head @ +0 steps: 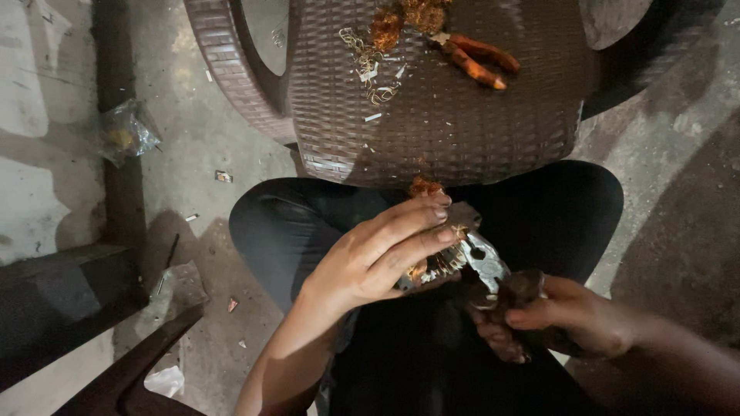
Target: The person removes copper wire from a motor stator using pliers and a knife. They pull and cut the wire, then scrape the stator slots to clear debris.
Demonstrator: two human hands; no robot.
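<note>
**A:** ok what's each of the hands doing rn?

**B:** left hand [378, 258] is wrapped round a small metal part w/ copper windings [438, 262], fingers curled over the top, holding it above the lap. right hand [566, 316] is clenched on the handles of grey pliers [486, 266], and the plier nose is right up against the copper on that part.

**A:** and the stuff in front?

**B:** brown woven chair [439, 115], seat just past the knees. on it: orange-handled pliers [474, 60], a pile of pulled copper wire [405, 19] next to them, plus some pale wire curls [366, 65] and scraps.

**A:** floor?

**B:** concrete floor [200, 139], crumpled clear plastic bag [123, 132] off to the left, well apart from the hands. few bits of litter too, too small to tell what.
</note>
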